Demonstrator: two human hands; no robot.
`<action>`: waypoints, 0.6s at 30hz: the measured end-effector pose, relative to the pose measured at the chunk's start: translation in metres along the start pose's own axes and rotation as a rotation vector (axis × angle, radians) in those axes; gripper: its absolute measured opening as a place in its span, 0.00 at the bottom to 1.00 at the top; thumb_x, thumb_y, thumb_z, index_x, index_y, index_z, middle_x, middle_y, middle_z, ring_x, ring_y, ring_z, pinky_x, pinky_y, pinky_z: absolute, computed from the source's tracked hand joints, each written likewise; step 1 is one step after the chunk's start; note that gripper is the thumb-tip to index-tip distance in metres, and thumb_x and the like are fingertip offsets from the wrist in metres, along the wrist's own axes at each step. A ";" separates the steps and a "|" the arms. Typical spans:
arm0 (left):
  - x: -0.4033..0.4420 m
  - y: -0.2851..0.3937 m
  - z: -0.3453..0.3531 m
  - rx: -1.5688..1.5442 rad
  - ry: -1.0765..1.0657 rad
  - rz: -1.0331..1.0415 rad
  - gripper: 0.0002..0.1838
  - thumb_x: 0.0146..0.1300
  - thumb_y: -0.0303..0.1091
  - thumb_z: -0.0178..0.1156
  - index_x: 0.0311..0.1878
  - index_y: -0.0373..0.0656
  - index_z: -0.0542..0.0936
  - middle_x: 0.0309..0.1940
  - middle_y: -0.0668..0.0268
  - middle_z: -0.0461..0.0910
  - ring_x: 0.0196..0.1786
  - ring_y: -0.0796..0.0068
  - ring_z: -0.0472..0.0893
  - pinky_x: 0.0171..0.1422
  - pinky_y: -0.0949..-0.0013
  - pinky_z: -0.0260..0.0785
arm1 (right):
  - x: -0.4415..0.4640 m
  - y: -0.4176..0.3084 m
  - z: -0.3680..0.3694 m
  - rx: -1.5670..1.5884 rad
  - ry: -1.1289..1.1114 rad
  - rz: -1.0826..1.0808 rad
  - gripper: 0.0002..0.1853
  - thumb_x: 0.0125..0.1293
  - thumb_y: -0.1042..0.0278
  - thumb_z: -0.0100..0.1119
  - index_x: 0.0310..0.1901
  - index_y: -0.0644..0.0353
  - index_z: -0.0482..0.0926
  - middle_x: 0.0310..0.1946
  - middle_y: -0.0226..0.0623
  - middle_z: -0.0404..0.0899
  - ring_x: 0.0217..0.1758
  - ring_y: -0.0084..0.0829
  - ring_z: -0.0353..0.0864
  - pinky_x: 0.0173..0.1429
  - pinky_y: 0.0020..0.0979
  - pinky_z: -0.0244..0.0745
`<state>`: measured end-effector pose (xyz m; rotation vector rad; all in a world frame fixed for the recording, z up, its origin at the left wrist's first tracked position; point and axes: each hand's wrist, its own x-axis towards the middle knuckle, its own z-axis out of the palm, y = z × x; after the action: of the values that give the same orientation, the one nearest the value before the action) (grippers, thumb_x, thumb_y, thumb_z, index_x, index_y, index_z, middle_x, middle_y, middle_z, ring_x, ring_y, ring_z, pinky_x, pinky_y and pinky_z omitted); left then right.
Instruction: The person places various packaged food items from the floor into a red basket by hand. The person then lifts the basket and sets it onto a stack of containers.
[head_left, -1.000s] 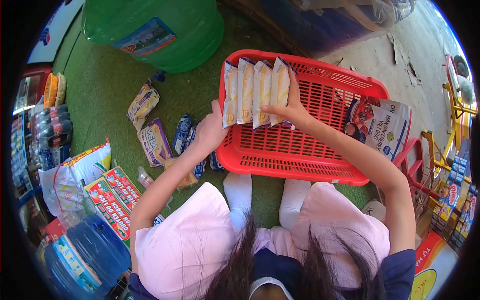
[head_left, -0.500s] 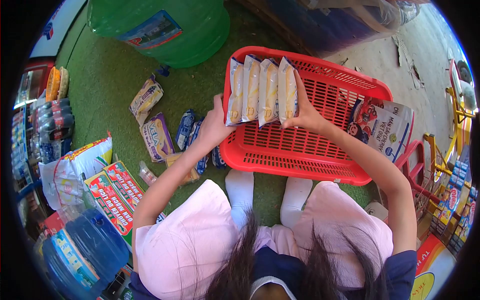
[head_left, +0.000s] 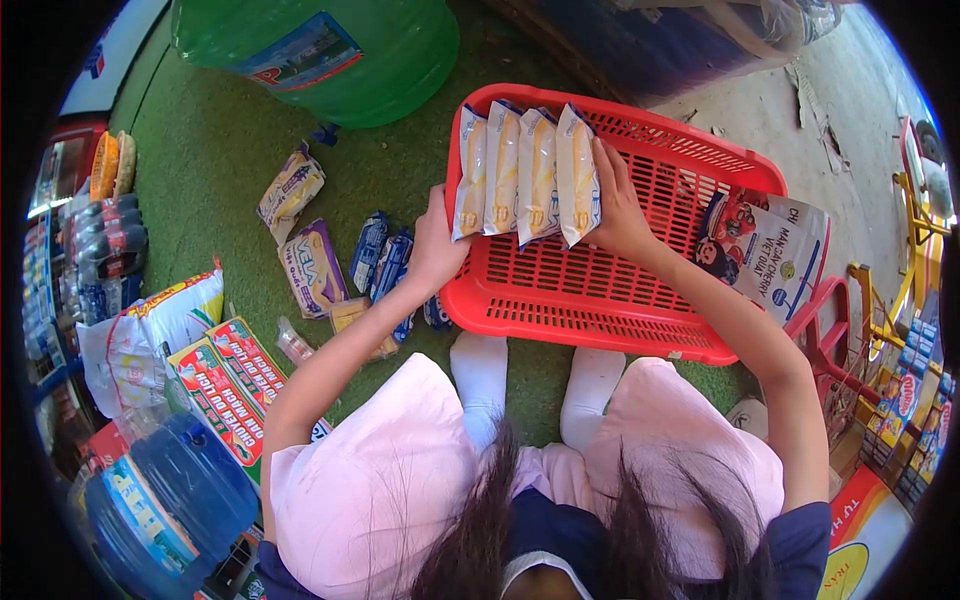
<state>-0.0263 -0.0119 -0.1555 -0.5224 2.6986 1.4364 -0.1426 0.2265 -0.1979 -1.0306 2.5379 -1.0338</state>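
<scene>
On the green floor [head_left: 220, 200], a large green vessel [head_left: 390, 75] stands beyond a red slatted basket [head_left: 575, 285]. Printed bag [head_left: 765, 250] lies at the basket's right end, overhanging the rim. Four white-and-yellow packets [head_left: 537, 175] sit side by side at the left end. Right hand [head_left: 622, 205]: fingers bent alongside the rightmost packet, thumb hidden; cannot tell whether it grips. Left hand [head_left: 437, 240]: at the left rim, beside the leftmost packet; closure cannot be told.
</scene>
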 end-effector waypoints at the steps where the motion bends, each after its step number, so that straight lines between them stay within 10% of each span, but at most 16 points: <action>1: 0.000 -0.002 0.001 0.000 -0.001 0.001 0.31 0.49 0.31 0.66 0.54 0.36 0.64 0.43 0.46 0.78 0.48 0.45 0.77 0.50 0.55 0.70 | 0.001 0.001 0.001 0.021 0.040 0.016 0.68 0.30 0.52 0.78 0.70 0.56 0.40 0.68 0.52 0.44 0.70 0.53 0.50 0.68 0.49 0.54; 10: 0.002 -0.005 0.001 -0.007 0.024 0.071 0.23 0.50 0.30 0.65 0.48 0.35 0.69 0.40 0.48 0.79 0.47 0.47 0.77 0.47 0.57 0.71 | -0.002 0.003 0.000 -0.007 0.036 -0.002 0.69 0.29 0.50 0.79 0.70 0.56 0.40 0.68 0.52 0.44 0.70 0.53 0.50 0.69 0.48 0.53; 18: -0.006 0.013 -0.005 0.133 -0.054 -0.080 0.46 0.40 0.39 0.74 0.58 0.38 0.56 0.44 0.48 0.78 0.49 0.52 0.79 0.52 0.59 0.72 | -0.008 0.010 -0.009 0.101 -0.122 -0.018 0.77 0.21 0.47 0.81 0.70 0.58 0.33 0.70 0.50 0.36 0.74 0.50 0.35 0.74 0.45 0.43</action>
<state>-0.0237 -0.0074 -0.1417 -0.5672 2.6740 1.2238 -0.1464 0.2415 -0.1991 -1.0567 2.3595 -1.0577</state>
